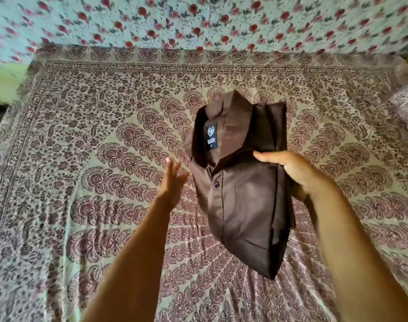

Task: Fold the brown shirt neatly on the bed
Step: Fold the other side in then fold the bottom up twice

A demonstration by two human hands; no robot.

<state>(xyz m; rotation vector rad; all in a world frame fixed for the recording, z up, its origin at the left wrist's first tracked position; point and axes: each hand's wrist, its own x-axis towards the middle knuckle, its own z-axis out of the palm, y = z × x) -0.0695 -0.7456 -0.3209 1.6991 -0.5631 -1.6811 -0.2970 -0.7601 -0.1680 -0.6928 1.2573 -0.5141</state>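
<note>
The right hand (298,173) grips the folded dark brown button-up shirt (240,182) along its right edge, thumb on top, holding it above the bed's maroon paisley-printed cotton cover (82,135). The left hand (172,180), fingers straight and apparently just clear of the shirt, holds nothing.

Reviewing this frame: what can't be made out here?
Head view only.
- Right hand fingers: hidden behind the brown shirt, so its grip is only partly seen.
- Neck label wording: too small and blurred.
- Floral cloth at the top: motion-blurred.
- Shirt's rear folds: turned away from the camera.
</note>
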